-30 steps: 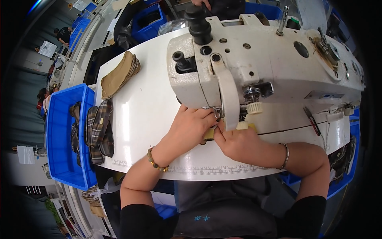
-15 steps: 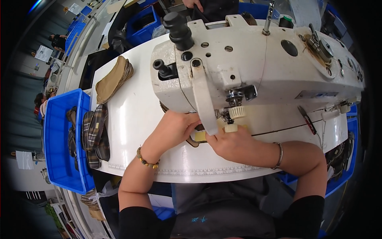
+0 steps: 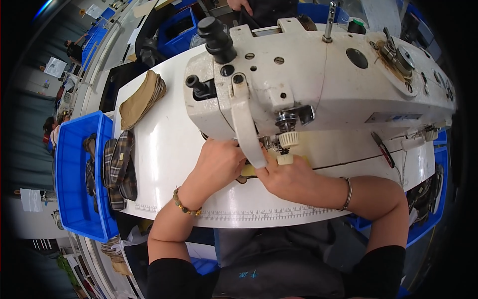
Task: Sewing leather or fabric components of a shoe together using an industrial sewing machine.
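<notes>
A white sewing machine (image 3: 323, 84) stands over the white table (image 3: 169, 149). Beneath its head my left hand (image 3: 219, 162) has curled fingers pressed on a small brown piece (image 3: 242, 179), partly hidden by hand and machine. My right hand (image 3: 286, 177) is bent beside it, fingertips at the piece and a yellow plate (image 3: 254, 170) near the needle area; the machine's lever hides some fingers. Red-and-black snips (image 3: 386, 154) lie to the right. At the left lie tan cut pieces (image 3: 139, 99) and plaid fabric pieces (image 3: 119, 169).
A blue bin (image 3: 79, 159) holding dark pieces stands left of the table, another blue bin (image 3: 438, 189) at the right. Beyond the machine are a person's hand (image 3: 241, 6) and a blue crate (image 3: 177, 35). Other workers (image 3: 73, 49) are along benches at far left.
The machine appears farther left than a second ago as the view shifted. Both my hands stay under the head; my left wrist has moved slightly left and my fingers have shifted on the piece.
</notes>
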The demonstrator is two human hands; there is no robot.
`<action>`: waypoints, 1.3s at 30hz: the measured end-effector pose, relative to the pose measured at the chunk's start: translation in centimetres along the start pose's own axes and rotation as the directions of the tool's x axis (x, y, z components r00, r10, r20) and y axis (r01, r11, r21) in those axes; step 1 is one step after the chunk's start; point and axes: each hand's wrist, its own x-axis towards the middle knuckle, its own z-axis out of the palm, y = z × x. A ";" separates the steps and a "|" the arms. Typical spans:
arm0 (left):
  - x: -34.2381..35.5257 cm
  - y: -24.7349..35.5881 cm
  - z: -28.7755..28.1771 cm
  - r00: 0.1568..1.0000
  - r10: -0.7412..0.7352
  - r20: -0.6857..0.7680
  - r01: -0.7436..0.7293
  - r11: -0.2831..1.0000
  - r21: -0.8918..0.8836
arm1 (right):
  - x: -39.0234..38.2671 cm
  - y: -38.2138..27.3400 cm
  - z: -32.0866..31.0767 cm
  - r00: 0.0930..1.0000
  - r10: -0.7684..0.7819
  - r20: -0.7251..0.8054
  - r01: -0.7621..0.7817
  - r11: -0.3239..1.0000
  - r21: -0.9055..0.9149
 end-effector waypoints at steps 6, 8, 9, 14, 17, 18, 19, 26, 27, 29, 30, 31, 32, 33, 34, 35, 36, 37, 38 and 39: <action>0.0 0.3 0.3 0.999 -0.054 0.008 0.054 0.998 0.028 | -0.3 0.0 1.2 0.999 0.053 0.008 -0.053 0.998 -0.015; 0.1 0.8 0.4 0.993 -0.118 -0.012 0.119 0.993 0.013 | -0.4 0.2 1.5 0.998 0.059 -0.024 -0.059 0.998 0.014; 0.1 0.9 0.6 0.993 -0.118 -0.012 0.118 0.993 0.012 | -0.4 0.3 1.7 0.998 0.053 -0.033 -0.053 0.999 -0.004; -0.1 0.9 0.9 0.987 -0.161 -0.011 0.161 0.987 0.020 | -0.3 0.5 1.6 0.998 0.053 -0.026 -0.052 0.998 0.020; -0.2 0.7 0.9 0.990 -0.137 0.020 0.136 0.989 0.065 | -0.4 0.7 1.5 0.999 0.040 -0.034 -0.040 0.999 0.007; -0.2 0.6 0.9 0.990 -0.140 0.019 0.138 0.988 0.066 | -0.4 0.7 1.1 0.999 0.040 -0.010 -0.040 0.999 0.004; -0.3 0.6 0.9 0.989 -0.145 0.036 0.142 0.986 0.086 | -0.3 0.7 0.9 0.999 0.038 0.014 -0.038 0.999 0.000; -0.4 2.0 -0.9 0.984 -0.176 0.006 0.176 0.983 0.045 | -0.8 1.2 1.9 0.998 0.048 -0.036 -0.053 0.987 -0.153; -0.5 2.1 -1.2 0.983 -0.182 0.001 0.182 0.982 0.045 | -0.4 1.5 1.3 0.973 0.228 -0.047 -0.226 0.973 0.052; -0.8 2.2 -1.6 0.995 -0.080 -0.062 0.084 0.995 0.062 | 0.0 2.0 1.1 0.919 0.394 -0.018 -0.377 0.891 0.252; -0.9 2.2 -1.6 0.994 -0.085 -0.066 0.089 0.994 0.062 | -0.2 2.4 1.4 0.924 0.380 -0.038 -0.359 0.898 0.253; -0.9 2.2 -1.4 0.996 -0.065 -0.053 0.069 0.995 0.074 | -0.2 2.6 1.6 0.929 0.366 -0.057 -0.341 0.905 0.253; -1.0 2.1 -1.2 0.998 -0.049 -0.039 0.052 0.995 0.087 | 0.1 2.6 1.6 0.885 0.462 -0.053 -0.398 0.812 0.428; -1.2 1.7 -0.7 0.998 -0.055 -0.041 0.058 0.994 0.087 | 0.0 2.8 2.0 0.888 0.457 -0.050 -0.394 0.813 0.430; -1.4 1.0 0.1 0.998 -0.002 -0.058 0.008 0.995 0.095 | -0.4 3.1 2.8 0.908 0.412 -0.079 -0.352 0.851 0.389; -1.4 0.7 0.4 0.996 0.054 -0.075 -0.047 0.994 0.102 | -0.8 3.4 3.4 0.924 0.367 -0.106 -0.312 0.886 0.344; -1.4 0.5 0.5 0.995 0.045 -0.086 -0.039 0.997 0.070 | -1.3 3.8 3.9 0.925 0.365 -0.105 -0.311 0.886 0.344; -1.2 0.2 0.5 0.995 0.043 -0.086 -0.037 0.997 0.070 | -1.8 4.1 4.2 0.941 0.333 -0.052 -0.309 0.914 0.262; -0.8 -0.1 0.4 0.997 -0.016 -0.073 0.017 1.000 0.009 | -1.8 4.3 4.2 0.952 0.306 0.004 -0.301 0.937 0.178; -0.6 -0.4 0.4 0.996 -0.074 -0.056 0.071 0.996 -0.051 | -1.9 4.4 4.0 0.952 0.307 0.005 -0.303 0.936 0.178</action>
